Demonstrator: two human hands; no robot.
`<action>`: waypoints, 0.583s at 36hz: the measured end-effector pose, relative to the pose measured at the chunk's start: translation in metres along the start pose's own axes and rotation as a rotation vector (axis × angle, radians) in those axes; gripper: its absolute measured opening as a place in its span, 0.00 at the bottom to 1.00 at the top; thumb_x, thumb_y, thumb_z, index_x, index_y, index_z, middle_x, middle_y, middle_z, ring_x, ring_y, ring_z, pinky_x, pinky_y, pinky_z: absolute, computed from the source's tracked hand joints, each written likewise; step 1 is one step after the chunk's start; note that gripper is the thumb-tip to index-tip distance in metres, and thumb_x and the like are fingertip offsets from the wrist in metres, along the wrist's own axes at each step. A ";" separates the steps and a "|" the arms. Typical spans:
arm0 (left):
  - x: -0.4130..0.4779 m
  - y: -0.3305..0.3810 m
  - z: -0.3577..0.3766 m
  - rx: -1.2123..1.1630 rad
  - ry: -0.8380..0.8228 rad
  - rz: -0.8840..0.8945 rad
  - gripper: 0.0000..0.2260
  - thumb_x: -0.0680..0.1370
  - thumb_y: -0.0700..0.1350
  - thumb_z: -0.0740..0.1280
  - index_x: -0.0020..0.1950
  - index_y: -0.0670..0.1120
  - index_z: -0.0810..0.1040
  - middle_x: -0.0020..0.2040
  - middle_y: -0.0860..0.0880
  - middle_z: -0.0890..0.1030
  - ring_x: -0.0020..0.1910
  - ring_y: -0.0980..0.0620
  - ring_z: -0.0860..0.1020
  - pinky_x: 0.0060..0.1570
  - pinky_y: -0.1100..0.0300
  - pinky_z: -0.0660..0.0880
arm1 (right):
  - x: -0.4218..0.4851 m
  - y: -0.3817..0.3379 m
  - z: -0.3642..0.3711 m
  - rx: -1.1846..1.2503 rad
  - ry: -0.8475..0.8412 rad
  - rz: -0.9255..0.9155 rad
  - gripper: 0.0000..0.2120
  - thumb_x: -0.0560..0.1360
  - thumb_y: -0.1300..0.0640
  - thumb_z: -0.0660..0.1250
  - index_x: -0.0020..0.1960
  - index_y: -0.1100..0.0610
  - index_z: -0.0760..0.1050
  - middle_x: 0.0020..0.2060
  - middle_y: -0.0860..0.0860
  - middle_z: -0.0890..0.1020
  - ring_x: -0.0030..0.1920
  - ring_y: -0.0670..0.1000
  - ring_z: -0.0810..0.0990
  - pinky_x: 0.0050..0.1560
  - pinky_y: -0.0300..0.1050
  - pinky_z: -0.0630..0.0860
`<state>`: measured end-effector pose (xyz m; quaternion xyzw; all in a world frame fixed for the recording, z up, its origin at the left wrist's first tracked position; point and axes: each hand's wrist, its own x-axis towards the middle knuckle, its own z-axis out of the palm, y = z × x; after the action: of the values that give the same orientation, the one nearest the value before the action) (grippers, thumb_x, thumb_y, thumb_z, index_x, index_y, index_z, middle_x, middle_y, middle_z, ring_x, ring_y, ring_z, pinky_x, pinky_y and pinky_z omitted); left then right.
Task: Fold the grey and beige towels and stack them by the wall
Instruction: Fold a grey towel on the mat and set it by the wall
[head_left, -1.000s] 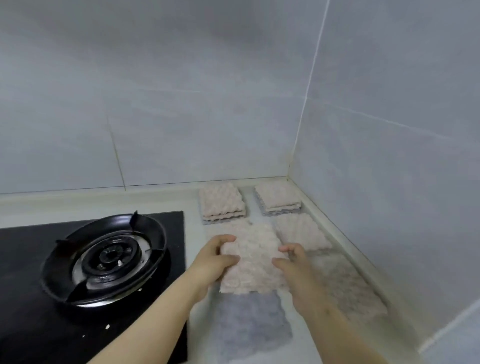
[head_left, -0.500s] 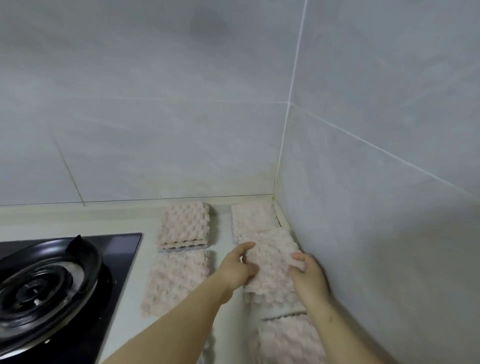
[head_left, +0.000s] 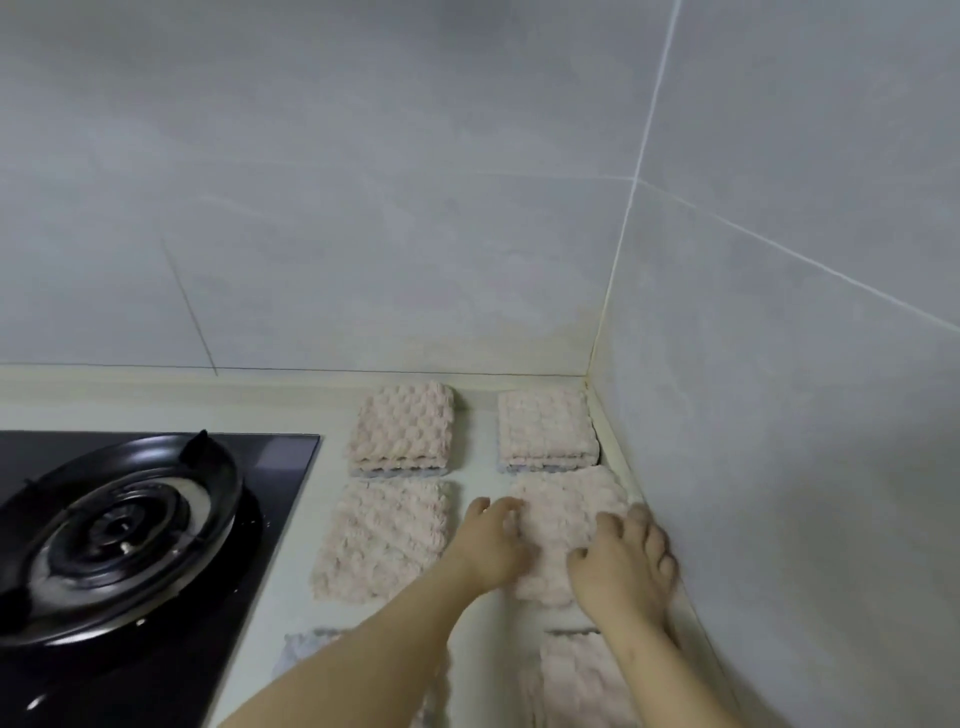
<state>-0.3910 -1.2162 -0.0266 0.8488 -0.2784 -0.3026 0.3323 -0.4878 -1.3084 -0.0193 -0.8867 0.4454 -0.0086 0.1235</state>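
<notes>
towel (head_left: 566, 512) is pressed down, likely smoothed for folding | right hand (head_left: 623, 564) spread on it | left hand (head_left: 493, 543): grip cannot be told | stack (head_left: 545, 431) beyond fingertips

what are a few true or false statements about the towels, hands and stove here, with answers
1. The left hand and right hand both touch one beige towel. True.
2. A left stack and a right stack of folded towels sit by the back wall. True.
3. A pot stands on the burner. False: nothing stands on it.
4. The two stacks touch each other. False: bare counter separates them.
</notes>
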 end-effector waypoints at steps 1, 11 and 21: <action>-0.003 -0.003 -0.006 -0.003 0.033 0.011 0.28 0.73 0.47 0.63 0.73 0.47 0.62 0.71 0.45 0.62 0.66 0.47 0.67 0.59 0.62 0.67 | -0.003 -0.007 -0.002 0.032 0.018 -0.025 0.25 0.76 0.49 0.58 0.72 0.51 0.60 0.75 0.54 0.51 0.74 0.56 0.51 0.71 0.49 0.53; -0.119 -0.090 -0.103 -0.410 0.466 -0.047 0.08 0.77 0.40 0.62 0.54 0.49 0.76 0.46 0.50 0.80 0.40 0.54 0.77 0.39 0.64 0.71 | -0.081 -0.142 0.003 0.425 -0.115 -0.422 0.17 0.76 0.55 0.60 0.65 0.51 0.69 0.66 0.48 0.71 0.66 0.53 0.67 0.65 0.44 0.64; -0.342 -0.250 -0.195 -0.527 0.876 -0.280 0.06 0.77 0.42 0.63 0.50 0.51 0.77 0.44 0.50 0.81 0.42 0.55 0.79 0.39 0.63 0.72 | -0.292 -0.308 0.052 0.659 -0.657 -0.739 0.06 0.76 0.56 0.61 0.44 0.47 0.75 0.39 0.45 0.79 0.42 0.46 0.77 0.43 0.40 0.74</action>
<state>-0.4131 -0.7521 0.0191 0.8125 0.0881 -0.0209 0.5759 -0.4150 -0.8897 0.0280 -0.8542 0.0194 0.0859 0.5124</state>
